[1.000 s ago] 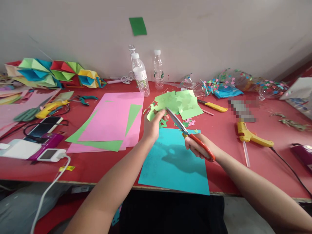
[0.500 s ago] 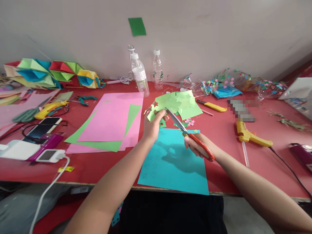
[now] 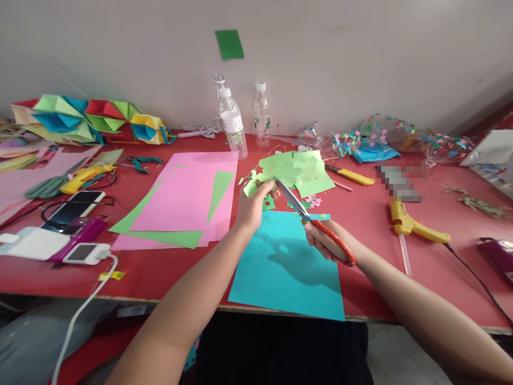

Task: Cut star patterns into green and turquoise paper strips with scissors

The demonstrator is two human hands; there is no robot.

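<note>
The green paper is held above the table, beyond the blue sheet; star-shaped holes show in it. The left hand grips its near edge between thumb and fingers. The right hand is closed around the red handles of the scissors; the blades point at the paper beside the left thumb (whether they touch it, cannot tell). Small stars lie just beyond the blue sheet.

Left of the blue sheet, pink sheets and green sheets overlap. To the right: 1 cutter and 1 glue gun. At the wall, 3 bottles stand upright.
</note>
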